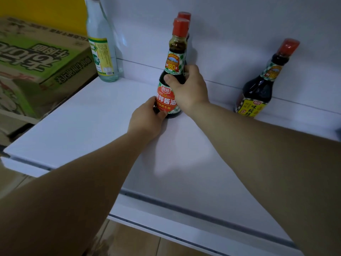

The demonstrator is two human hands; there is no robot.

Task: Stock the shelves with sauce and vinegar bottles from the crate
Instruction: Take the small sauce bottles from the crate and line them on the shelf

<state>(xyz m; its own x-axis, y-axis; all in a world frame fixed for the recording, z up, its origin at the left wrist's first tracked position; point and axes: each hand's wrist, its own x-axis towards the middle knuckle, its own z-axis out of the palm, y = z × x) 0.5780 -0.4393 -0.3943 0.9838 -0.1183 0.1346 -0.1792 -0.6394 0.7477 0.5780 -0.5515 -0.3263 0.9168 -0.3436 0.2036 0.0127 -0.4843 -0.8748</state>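
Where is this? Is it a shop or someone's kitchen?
Probably a shop, maybe its storeroom. The left hand and right hand hold a soy sauce bottle upright on a white shelf near a clear bottle, and printed cardboard cartons sit beside it.

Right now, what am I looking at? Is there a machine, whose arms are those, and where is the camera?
No machine here: these are a person's bare arms. The one picture comes from a camera on their head, looking down. The left hand grips the lower part of a soy bottle and the right hand grips its shoulder; it stands on a white shelf. Another red cap shows right behind it. A clear bottle stands at back left, a yellow-label bottle at right. Cardboard boxes sit left of the shelf.
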